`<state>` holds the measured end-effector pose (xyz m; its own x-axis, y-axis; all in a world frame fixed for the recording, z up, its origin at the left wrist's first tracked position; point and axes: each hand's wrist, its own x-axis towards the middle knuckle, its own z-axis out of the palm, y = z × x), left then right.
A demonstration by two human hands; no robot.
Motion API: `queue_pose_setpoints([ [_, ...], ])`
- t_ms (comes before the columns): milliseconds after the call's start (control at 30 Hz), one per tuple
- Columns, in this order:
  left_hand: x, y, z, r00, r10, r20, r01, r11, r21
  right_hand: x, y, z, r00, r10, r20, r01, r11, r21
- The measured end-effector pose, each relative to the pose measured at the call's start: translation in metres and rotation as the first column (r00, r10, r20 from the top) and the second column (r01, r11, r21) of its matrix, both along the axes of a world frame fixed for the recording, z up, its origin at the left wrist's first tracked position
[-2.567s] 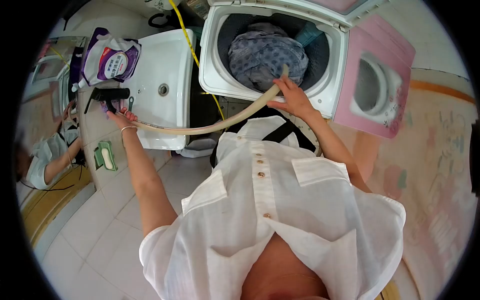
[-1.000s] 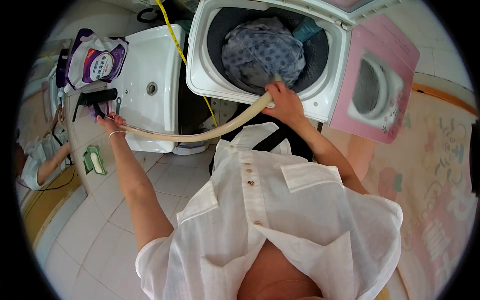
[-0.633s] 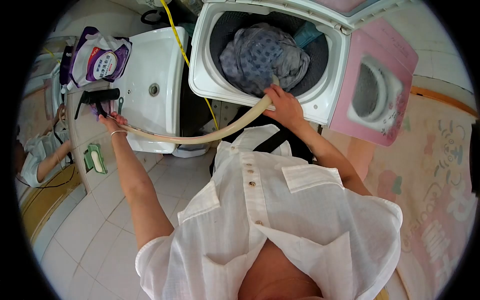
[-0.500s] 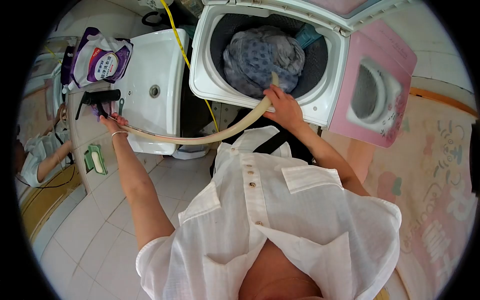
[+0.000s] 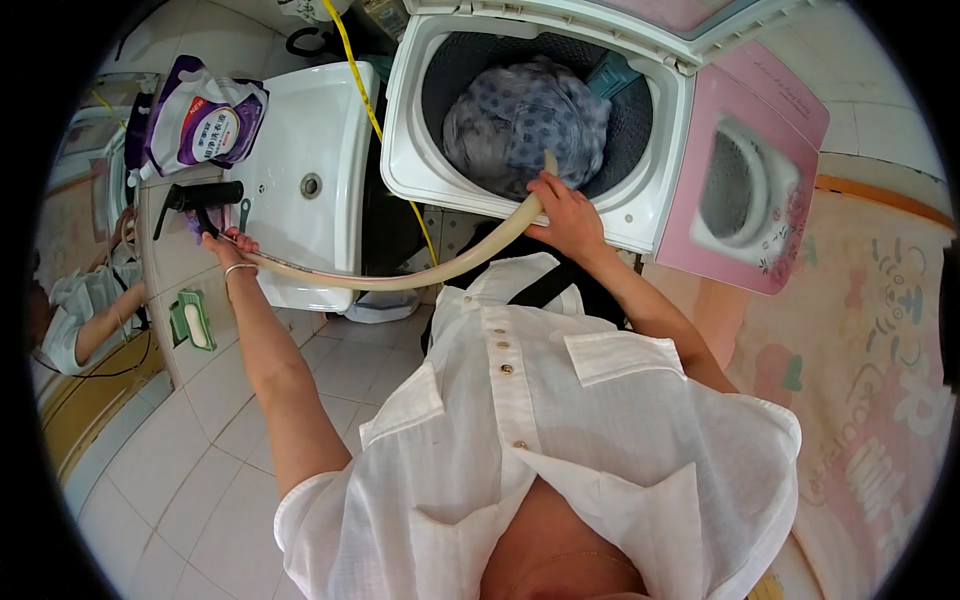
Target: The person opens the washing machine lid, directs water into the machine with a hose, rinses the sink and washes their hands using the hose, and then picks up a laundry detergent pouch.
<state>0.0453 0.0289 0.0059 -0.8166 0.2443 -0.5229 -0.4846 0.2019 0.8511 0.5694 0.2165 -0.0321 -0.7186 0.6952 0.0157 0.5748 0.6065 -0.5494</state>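
Note:
A cream hose (image 5: 440, 272) runs in a curve from the black faucet (image 5: 203, 197) to the washing machine's open tub (image 5: 640, 120). Near its free end, my right hand (image 5: 568, 215) is wrapped round it, with the tip over the laundry. My left hand (image 5: 232, 246) is closed on the hose's other end, right by the faucet at the sink's left edge. Inside the tub lies a bundle of grey-blue dotted laundry (image 5: 530, 120). A teal plastic piece (image 5: 612, 75) shows on the tub's inner wall.
A white sink (image 5: 290, 130) stands left of the machine, with a purple-and-white detergent pouch (image 5: 205, 120) at its far left corner. A yellow cord (image 5: 367, 100) hangs between sink and machine. A green soap dish (image 5: 192, 320) sits lower left; the machine's pink lid (image 5: 715, 215) lies at right.
The laundry bundle has shifted and turned in the tub, its dotted part now further right. Both hands and the hose stay almost where they were.

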Motion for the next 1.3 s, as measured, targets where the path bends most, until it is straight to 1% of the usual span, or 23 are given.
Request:
queue_pose_setpoints([
  [100,0.0,-0.001,0.0,1.0,-0.002,-0.001,0.002,1.0,0.0,-0.001,0.0,0.0,1.0,-0.021,0.013,0.022,0.999,-0.049],
  [167,0.001,0.0,0.0,1.0,-0.006,-0.001,0.006,1.0,-0.001,-0.001,0.0,0.001,0.996,-0.033,0.087,0.044,0.99,-0.131],
  [233,0.004,0.001,0.001,1.0,0.027,-0.015,-0.027,0.999,-0.017,-0.001,0.0,0.002,0.995,-0.031,0.09,0.042,0.991,-0.126],
  [400,-0.004,-0.003,-0.005,1.0,0.007,-0.008,-0.007,1.0,-0.009,-0.002,-0.001,0.001,0.994,-0.02,0.104,0.032,0.993,-0.114],
  [467,-0.003,-0.003,-0.004,1.0,0.006,-0.009,-0.006,1.0,-0.003,0.0,-0.001,-0.003,0.998,0.003,0.06,0.0,0.999,-0.048],
  [500,-0.003,-0.003,-0.004,1.0,0.006,-0.01,-0.006,1.0,-0.001,-0.001,-0.001,0.0,0.998,0.003,0.059,0.0,0.999,-0.048],
  [567,-0.002,-0.003,-0.004,1.0,0.004,-0.011,-0.004,1.0,0.002,-0.003,-0.001,0.005,1.0,-0.003,0.005,0.003,0.997,0.079],
  [600,-0.002,-0.002,-0.004,1.0,0.006,-0.013,-0.006,1.0,0.005,-0.003,-0.001,0.004,1.0,-0.005,0.005,0.004,0.997,0.078],
  [667,-0.001,-0.002,-0.004,1.0,0.007,-0.014,-0.007,1.0,0.007,-0.002,0.001,-0.001,0.999,0.005,0.042,-0.003,0.999,-0.046],
  [700,-0.001,-0.002,-0.003,1.0,0.007,-0.009,-0.007,1.0,0.005,-0.002,0.001,0.0,0.999,0.005,0.042,-0.003,0.999,-0.046],
  [767,-0.003,-0.003,-0.003,1.0,0.006,-0.005,-0.006,1.0,0.001,-0.004,0.001,0.002,0.991,-0.012,0.13,0.025,0.995,-0.1],
  [800,-0.005,-0.004,-0.005,1.0,0.002,-0.003,-0.002,1.0,0.004,-0.004,0.001,0.003,0.992,-0.012,0.129,0.026,0.995,-0.101],
  [867,-0.007,-0.003,-0.006,1.0,-0.002,0.0,0.002,1.0,0.006,-0.004,0.002,0.004,0.998,-0.009,0.065,0.013,0.998,-0.068],
  [967,-0.005,-0.002,-0.005,1.0,0.008,0.013,-0.009,1.0,0.016,-0.004,0.002,-0.004,0.997,-0.014,0.082,0.024,0.992,-0.123],
  [1200,0.001,0.001,0.0,1.0,0.027,0.009,-0.027,1.0,-0.016,-0.006,0.004,0.0,0.993,-0.019,0.118,0.04,0.984,-0.176],
  [1267,0.001,0.0,0.0,1.0,0.026,0.013,-0.025,0.999,-0.02,-0.005,0.003,-0.003,0.999,-0.009,0.042,0.009,1.0,-0.016],
  [1300,0.001,0.0,0.0,1.0,0.027,0.011,-0.027,1.0,-0.017,-0.006,0.003,-0.002,0.999,-0.01,0.042,0.01,1.0,-0.016],
])
